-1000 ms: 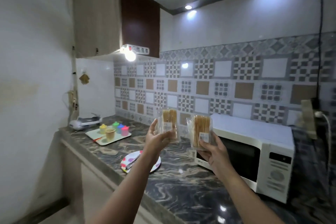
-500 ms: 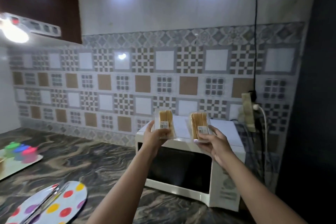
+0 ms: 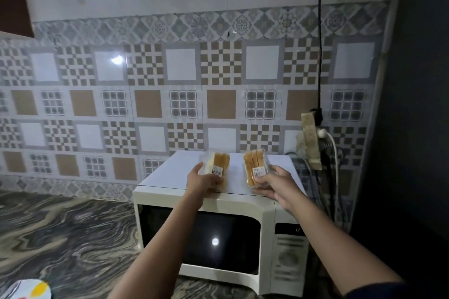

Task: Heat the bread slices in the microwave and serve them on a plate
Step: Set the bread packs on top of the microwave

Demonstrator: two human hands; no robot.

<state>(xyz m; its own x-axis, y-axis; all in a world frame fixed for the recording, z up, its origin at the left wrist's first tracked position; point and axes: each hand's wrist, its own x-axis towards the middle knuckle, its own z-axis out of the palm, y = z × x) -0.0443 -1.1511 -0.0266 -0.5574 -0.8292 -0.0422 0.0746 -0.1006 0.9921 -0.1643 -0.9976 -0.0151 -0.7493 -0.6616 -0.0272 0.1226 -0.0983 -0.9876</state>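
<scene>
A white microwave (image 3: 170, 177) with a dark door window stands on the marbled counter, its door closed. My left hand (image 3: 201, 181) grips a clear packet of bread slices (image 3: 218, 162) low over the microwave's top. My right hand (image 3: 274, 184) holds a second packet of bread slices (image 3: 255, 165) just to the right, also above the top. Both packets carry a white barcode label. A sliver of the polka-dot plate (image 3: 29, 290) shows at the bottom left corner.
The patterned tile wall rises behind the microwave. A power strip (image 3: 311, 141) with plugs and cables hangs on the wall to the right. A dark tall surface (image 3: 418, 128) borders the right side. The marbled counter (image 3: 68, 233) stretches left of the microwave.
The view has turned right and come closer to the microwave. Both hands have lowered the bread packets toward the microwave's top. The tray of cups has left the frame.
</scene>
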